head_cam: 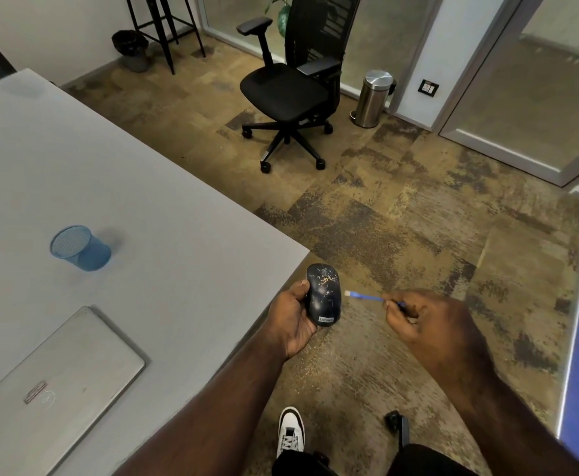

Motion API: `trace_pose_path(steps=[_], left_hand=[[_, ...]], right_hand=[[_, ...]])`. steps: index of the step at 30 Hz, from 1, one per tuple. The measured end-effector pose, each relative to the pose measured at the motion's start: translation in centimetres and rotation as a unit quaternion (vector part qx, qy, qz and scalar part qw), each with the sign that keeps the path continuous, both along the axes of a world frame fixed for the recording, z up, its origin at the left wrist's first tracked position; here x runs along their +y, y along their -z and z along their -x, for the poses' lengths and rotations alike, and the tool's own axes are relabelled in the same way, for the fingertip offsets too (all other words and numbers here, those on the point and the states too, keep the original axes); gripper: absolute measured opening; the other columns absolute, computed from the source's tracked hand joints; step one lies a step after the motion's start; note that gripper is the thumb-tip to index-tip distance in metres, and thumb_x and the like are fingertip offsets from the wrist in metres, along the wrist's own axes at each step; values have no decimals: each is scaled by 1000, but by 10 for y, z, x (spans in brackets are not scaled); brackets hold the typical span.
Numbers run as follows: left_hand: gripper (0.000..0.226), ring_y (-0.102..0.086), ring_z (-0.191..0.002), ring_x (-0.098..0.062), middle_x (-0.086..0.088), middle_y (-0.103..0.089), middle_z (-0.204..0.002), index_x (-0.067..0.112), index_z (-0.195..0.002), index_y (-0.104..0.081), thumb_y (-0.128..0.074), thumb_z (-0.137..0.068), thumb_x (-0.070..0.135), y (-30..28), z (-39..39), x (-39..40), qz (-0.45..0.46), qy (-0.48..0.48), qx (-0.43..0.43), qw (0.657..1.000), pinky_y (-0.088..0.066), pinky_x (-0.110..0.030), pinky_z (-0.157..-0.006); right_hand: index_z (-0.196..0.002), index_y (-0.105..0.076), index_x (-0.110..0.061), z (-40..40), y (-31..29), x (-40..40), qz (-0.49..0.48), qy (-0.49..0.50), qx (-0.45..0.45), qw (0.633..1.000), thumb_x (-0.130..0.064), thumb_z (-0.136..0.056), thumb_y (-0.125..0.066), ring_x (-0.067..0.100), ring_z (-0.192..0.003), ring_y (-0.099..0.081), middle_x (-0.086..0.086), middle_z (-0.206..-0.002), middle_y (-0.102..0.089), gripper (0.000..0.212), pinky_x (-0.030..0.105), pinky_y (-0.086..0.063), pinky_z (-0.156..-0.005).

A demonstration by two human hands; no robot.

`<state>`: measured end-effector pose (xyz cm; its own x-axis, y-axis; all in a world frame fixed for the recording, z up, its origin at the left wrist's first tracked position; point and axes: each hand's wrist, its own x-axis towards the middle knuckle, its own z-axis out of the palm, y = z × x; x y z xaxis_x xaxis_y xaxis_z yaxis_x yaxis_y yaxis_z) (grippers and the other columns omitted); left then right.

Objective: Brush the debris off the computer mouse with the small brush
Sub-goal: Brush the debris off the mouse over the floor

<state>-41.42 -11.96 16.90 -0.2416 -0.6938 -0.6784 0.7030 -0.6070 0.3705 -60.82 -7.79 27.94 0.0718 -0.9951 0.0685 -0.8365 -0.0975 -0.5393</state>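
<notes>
Head view | left hand (293, 319) cups computer mouse (324, 294) off table (164, 214) corner, pale debris on top | right hand (425, 319) pinches small brush (363, 296), tip just beside mouse | mouse likely light, rigid, slick: hold sides; brush thin, light

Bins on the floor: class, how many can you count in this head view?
2. A dark bin stands by the wall at top left, beside black stool legs. A steel pedal bin stands right of the office chair. Others may be out of view.
</notes>
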Motion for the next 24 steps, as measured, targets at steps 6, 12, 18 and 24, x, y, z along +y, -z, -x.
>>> trace_pose_path(steps=[6,12,18,24], left_hand=[[36,-47,-130,-42,-26,-55,-134,1,-123,-56,-33,-101,19,-2,10,2,-1,6,5,1000,-38,-54,-108],[35,-65,-100,-31,-18,-71,-104,2,-107,-62,-32,-103,19,-5,2,3,-1,-1,-13,1000,-48,-47,-95],[35,-48,-129,-41,-25,-56,-133,2,-115,-59,-32,-102,20,-5,5,3,-6,3,9,1000,-41,-52,-105],[36,-58,-116,-37,-23,-61,-125,0,-114,-60,-32,-102,20,-6,1,3,0,-4,5,1000,-44,-50,-101]], right_hand=[[-110,-73,-18,-10,2,-19,-7,-2,20,1000,-19,-90,-64,-13,-57,-49,-2,-88,-76,22,-3,-35,-49],[-105,-74,-20,0,-10,-10,-75,-17,39,996,-22,-89,-64,-14,-55,-56,-19,-68,-59,19,4,-37,-43],[-109,-74,-21,-7,-6,-17,-21,-4,25,999,-24,-90,-64,-4,-59,-59,-8,-84,-73,21,5,-42,-48],[-105,-74,-27,-8,-10,-13,-91,-18,52,994,-26,-89,-64,-3,-50,-54,-16,-71,-65,19,10,-37,-40]])
